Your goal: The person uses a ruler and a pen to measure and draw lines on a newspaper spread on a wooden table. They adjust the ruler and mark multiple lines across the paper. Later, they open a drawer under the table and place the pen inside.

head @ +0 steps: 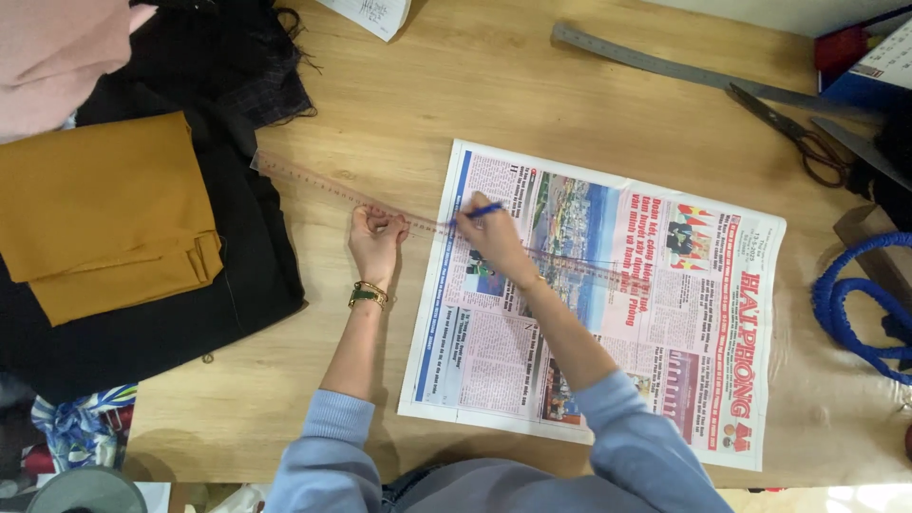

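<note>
Transparent ruler (380, 204), spanning table and newspaper (608, 304), is pinned under the left hand (376, 237) while the right hand (489, 236) grips a blue pen (480, 211) mid-line; steady downward pressure appears needed.

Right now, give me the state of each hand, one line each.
Left hand: fingers curled, pressing down the clear ruler on the table.
Right hand: closed on a blue pen, tip at the ruler's edge over the newspaper.

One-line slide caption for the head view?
Left hand pins a clear ruler across a newspaper while right hand marks with a blue pen.
</note>
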